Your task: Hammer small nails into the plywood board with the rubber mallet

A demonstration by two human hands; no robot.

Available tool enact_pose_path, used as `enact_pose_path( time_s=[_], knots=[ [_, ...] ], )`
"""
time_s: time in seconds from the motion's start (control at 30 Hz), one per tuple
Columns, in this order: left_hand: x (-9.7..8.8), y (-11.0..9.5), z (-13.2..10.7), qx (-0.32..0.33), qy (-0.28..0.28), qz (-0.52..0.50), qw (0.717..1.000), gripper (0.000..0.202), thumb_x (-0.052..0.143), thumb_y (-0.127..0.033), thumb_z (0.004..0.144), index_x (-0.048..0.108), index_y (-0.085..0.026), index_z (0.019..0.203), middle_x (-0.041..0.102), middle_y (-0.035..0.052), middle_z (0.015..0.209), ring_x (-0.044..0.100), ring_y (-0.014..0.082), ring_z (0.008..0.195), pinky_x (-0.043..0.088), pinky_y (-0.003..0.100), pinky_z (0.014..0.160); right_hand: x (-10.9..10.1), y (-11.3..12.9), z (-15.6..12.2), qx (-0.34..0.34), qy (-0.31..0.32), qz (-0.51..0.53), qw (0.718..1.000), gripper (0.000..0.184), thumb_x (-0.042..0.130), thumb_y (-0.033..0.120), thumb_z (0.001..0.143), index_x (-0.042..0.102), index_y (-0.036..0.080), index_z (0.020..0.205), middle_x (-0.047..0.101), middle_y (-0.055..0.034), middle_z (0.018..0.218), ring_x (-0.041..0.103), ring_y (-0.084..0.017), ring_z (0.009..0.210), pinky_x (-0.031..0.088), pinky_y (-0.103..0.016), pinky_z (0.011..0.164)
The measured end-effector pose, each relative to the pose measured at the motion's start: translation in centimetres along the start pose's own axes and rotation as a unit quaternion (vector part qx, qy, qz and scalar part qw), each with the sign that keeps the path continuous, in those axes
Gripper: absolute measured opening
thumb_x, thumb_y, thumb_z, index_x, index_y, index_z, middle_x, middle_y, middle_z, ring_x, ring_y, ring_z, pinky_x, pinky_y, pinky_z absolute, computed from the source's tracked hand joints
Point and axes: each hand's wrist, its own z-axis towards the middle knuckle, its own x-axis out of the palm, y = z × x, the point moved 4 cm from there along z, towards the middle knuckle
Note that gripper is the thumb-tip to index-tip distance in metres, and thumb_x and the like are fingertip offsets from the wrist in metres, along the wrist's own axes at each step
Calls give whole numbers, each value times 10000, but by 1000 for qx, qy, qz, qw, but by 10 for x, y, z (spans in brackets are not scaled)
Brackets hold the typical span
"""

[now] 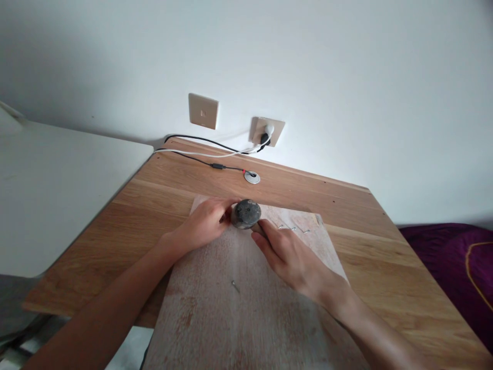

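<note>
My right hand (287, 254) is closed round the handle of a mallet with a dark, round, scuffed head (246, 214). The mallet's head is over the far part of a worn, whitish wooden board (208, 303). Right beside the head, my left hand (210, 218) is closed with its fingers drawn together. The mallet hides its fingertips, so what they hold, if anything, cannot be made out. Beyond my right hand, small nails (293, 228) show near the board's far right corner. Another nail (235, 285) is nearer to me, left of my right forearm.
Under the board is a wooden table (370, 257) against a white wall. Black and white cables (204, 153) run along its back edge to a wall socket (267, 131). A round cable grommet (252, 178) sits behind the board. Left is a white tabletop (69, 190); right, purple cloth (435, 257).
</note>
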Motion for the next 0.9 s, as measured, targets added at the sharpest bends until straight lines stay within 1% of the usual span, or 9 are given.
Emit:
enact_pose_path(
  time_s=[0.17, 0.23, 0.3, 0.37, 0.47, 0.6, 0.7, 0.8, 0.9],
  knots=[
    [0, -2, 1, 11, 5, -4, 1000, 467, 639, 1, 841, 741, -237, 1229, 810, 41, 1143, 768, 225, 1041, 604, 331, 938, 2, -2, 0, -5, -3, -2, 1000, 225, 382, 333, 1123, 543, 224, 1011, 705, -42, 804, 653, -196, 695, 386, -319, 640],
    [-1, -2, 2, 8, 9, 6, 1000, 482, 631, 9, 837, 740, -228, 1242, 816, 47, 1105, 771, 227, 1009, 606, 337, 926, 3, -3, 1, -6, -1, -6, 1000, 214, 384, 321, 1123, 544, 220, 1025, 713, -49, 826, 670, -202, 721, 385, -320, 650],
    [-1, -2, 2, 4, 10, 17, 1000, 478, 632, 14, 831, 745, -218, 1233, 818, 56, 1068, 771, 233, 994, 606, 342, 922, 3, -5, 2, -2, -5, 0, 1000, 213, 387, 320, 1124, 538, 223, 1009, 697, -33, 796, 655, -193, 690, 376, -319, 644],
    [-1, -2, 2, -1, 13, 22, 1000, 481, 633, 15, 829, 744, -215, 1237, 816, 61, 1074, 770, 238, 1009, 604, 347, 933, 3, -7, 3, 5, -3, 5, 1000, 218, 389, 324, 1123, 531, 225, 991, 672, -16, 752, 630, -184, 646, 363, -319, 629],
    [0, -2, 1, -7, 17, 20, 1000, 465, 639, -12, 856, 736, -224, 1259, 816, 51, 1068, 771, 232, 1000, 604, 347, 925, 1, -8, 0, 5, 2, 8, 1000, 216, 391, 325, 1124, 536, 225, 1000, 684, -23, 773, 638, -186, 663, 370, -320, 631],
    [1, -1, -1, -3, 12, 28, 1000, 417, 677, -66, 888, 714, -225, 1272, 811, 31, 998, 766, 215, 946, 602, 345, 905, -2, -6, -18, 12, 1, 32, 999, 227, 383, 346, 1134, 546, 232, 1023, 699, -15, 762, 642, -183, 635, 385, -320, 604],
    [2, 2, -3, -4, 16, 42, 999, 443, 696, -60, 880, 684, -224, 1291, 796, 15, 943, 756, 207, 905, 595, 360, 905, -2, -4, -39, 16, -13, 24, 999, 247, 379, 382, 1138, 567, 238, 1065, 732, -34, 794, 700, -218, 694, 428, -332, 614],
    [-3, 1, -5, 3, 16, 49, 999, 456, 712, -79, 890, 653, -224, 1319, 793, 32, 1029, 747, 226, 974, 576, 405, 963, 5, -6, -55, 19, -4, 39, 999, 266, 359, 388, 1143, 578, 243, 1100, 759, -43, 846, 735, -226, 721, 463, -337, 626],
    [-15, -13, -10, 19, -10, 55, 998, 399, 694, -115, 929, 646, -213, 1312, 776, 67, 1146, 722, 247, 1088, 550, 420, 1011, 14, -12, -63, 35, 1, 47, 998, 314, 322, 404, 1147, 586, 236, 1119, 766, -50, 848, 745, -234, 709, 481, -342, 622]
  ],
)
